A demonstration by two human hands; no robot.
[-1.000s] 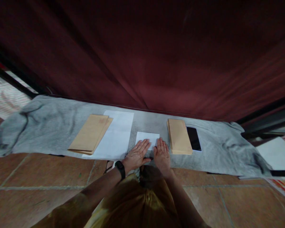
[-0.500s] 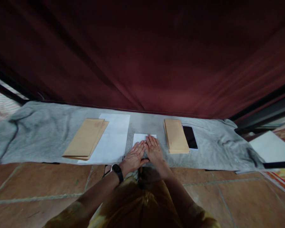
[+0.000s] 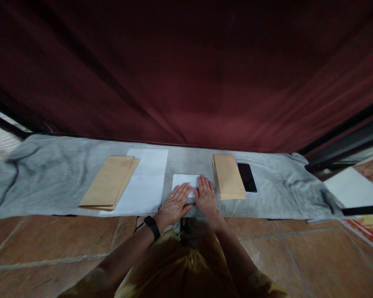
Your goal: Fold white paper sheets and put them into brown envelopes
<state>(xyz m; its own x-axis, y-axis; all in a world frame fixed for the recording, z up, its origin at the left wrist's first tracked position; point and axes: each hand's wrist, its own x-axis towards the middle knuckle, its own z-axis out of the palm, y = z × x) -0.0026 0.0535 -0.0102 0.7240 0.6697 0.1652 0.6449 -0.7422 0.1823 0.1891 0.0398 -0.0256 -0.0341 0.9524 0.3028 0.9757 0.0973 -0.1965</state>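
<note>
A small folded white paper (image 3: 183,181) lies on a grey cloth (image 3: 59,174) spread on the floor. My left hand (image 3: 174,205) rests flat on the paper's near left part, fingers stretched out. My right hand (image 3: 206,195) lies flat on its right side, fingers spread. A black band sits on my left wrist (image 3: 151,227). Just right of my right hand is a stack of brown envelopes (image 3: 228,176).
Left of the hands lie white sheets (image 3: 149,182) with two brown envelopes (image 3: 107,187) overlapping them. A black phone (image 3: 246,177) lies right of the envelope stack. A dark red curtain (image 3: 186,74) hangs behind the cloth. Terracotta tiles (image 3: 49,244) run in front; a white sheet (image 3: 351,188) lies far right.
My right hand slid from the paper's right edge to its middle, then back to the right. The left hand stays flat on the paper. The camera shifted slightly.
</note>
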